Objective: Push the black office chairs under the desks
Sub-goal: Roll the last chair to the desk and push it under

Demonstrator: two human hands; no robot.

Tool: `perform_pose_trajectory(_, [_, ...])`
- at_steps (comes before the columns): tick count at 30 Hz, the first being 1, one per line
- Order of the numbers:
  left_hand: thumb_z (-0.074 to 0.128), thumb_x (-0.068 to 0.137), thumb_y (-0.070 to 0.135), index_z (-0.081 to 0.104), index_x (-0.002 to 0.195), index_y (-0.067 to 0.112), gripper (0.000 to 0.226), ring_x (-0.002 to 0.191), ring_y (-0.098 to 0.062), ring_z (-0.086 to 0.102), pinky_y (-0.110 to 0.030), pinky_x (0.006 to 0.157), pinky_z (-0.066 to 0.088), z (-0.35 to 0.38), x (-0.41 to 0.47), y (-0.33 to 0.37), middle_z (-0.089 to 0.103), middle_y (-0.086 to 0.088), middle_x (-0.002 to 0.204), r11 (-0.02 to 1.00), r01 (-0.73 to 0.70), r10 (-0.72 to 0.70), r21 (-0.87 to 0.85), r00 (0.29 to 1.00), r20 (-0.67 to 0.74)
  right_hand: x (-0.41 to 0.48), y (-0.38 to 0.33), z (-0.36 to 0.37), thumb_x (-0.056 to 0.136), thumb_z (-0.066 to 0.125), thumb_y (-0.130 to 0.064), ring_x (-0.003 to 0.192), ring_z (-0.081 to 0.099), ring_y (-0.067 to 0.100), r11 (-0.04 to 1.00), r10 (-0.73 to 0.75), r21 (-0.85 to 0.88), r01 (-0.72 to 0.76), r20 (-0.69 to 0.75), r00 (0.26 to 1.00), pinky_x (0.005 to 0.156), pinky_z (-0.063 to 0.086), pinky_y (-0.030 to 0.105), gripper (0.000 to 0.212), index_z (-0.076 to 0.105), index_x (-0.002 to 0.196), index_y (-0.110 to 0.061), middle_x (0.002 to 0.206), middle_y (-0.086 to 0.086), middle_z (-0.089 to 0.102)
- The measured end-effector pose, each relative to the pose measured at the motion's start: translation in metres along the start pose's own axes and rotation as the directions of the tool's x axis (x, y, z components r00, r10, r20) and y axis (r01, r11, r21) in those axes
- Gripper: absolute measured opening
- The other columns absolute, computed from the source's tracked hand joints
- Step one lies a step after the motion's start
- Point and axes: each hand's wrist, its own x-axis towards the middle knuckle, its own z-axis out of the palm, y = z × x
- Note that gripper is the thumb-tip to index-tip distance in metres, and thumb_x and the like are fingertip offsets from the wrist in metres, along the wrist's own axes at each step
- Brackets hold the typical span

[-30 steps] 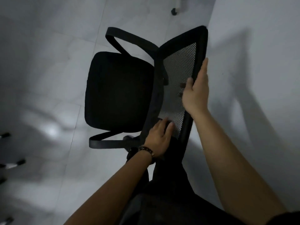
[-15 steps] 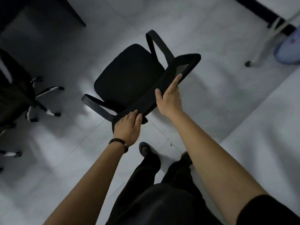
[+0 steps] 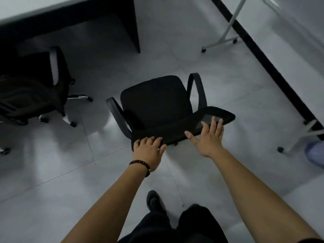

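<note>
Swung round toward the dark desk point(image 3: 70, 18), our black mesh-backed office chair point(image 3: 157, 106) sits ahead; left hand point(image 3: 149, 151) grips its backrest top, right hand point(image 3: 208, 139) rests open-fingered.

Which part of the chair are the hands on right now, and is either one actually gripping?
Left hand grips the top edge of the black chair backrest, fingers curled over. Right hand lies open and flat on that edge, not gripping.

Dim, cool grey-blue cast | soft pale glare patches on floor tiles point(image 3: 98, 118) left of black chair point(image 3: 156, 102) | deep shadow under tabletop point(image 3: 52, 9) at upper left, second chair point(image 3: 31, 95) nearly lost in it | slight motion softness throughout, fingers point(image 3: 214, 123) smeared | wide-angle bending at edges, baseboard point(image 3: 263, 57) slanting.
</note>
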Motion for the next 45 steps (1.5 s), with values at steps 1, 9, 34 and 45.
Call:
perform_pose_trajectory(1, [0.014,0.096,0.056,0.028,0.144,0.035,0.054,0.139,-0.023,0.028,-0.047,0.116,0.014,-0.006,0.008,-0.005,0.035,0.004,0.151,1.000,0.003,-0.003,0.007,1.000,-0.001,0.008,-0.005,-0.003,0.075,0.015,-0.088,0.139,-0.037,0.034,1.000,-0.009,-0.003,0.009,0.016,1.000,0.116,-0.018,0.052,0.110,0.001,0.155,-0.015,0.159,0.016,-0.025])
perform_pose_trajectory(9, [0.015,0.096,0.057,0.032,0.142,0.034,0.055,0.136,-0.021,0.034,-0.045,0.114,0.018,-0.057,0.082,-0.029,0.041,0.005,0.146,0.994,0.109,-0.110,-0.015,0.990,-0.084,0.110,-0.048,-0.050,0.078,0.021,-0.087,0.140,-0.036,0.033,0.975,-0.217,-0.038,0.219,0.042,0.975,0.111,-0.024,0.050,0.104,0.003,0.155,-0.019,0.161,0.013,-0.017])
perform_pose_trajectory(34, [0.013,0.087,0.071,0.037,0.137,0.039,0.064,0.134,-0.026,0.027,-0.056,0.113,0.000,-0.232,0.277,-0.231,0.042,0.001,0.140,0.884,0.441,-0.463,-0.156,0.873,-0.156,0.379,-0.317,-0.154,0.072,0.023,-0.093,0.138,0.022,0.032,0.829,-0.488,-0.214,0.516,0.172,0.856,0.115,0.000,0.047,0.089,0.048,0.138,-0.039,0.149,0.002,0.036])
perform_pose_trajectory(45, [0.014,0.089,0.070,0.038,0.136,0.037,0.063,0.133,-0.025,0.028,-0.057,0.113,-0.003,-0.305,0.350,-0.346,0.043,0.001,0.137,0.923,0.366,-0.382,-0.121,0.911,-0.156,0.438,-0.440,-0.160,0.071,0.022,-0.095,0.139,0.022,0.031,0.883,-0.390,-0.231,0.409,0.125,0.912,0.116,-0.001,0.050,0.089,0.048,0.136,-0.040,0.148,0.003,0.037])
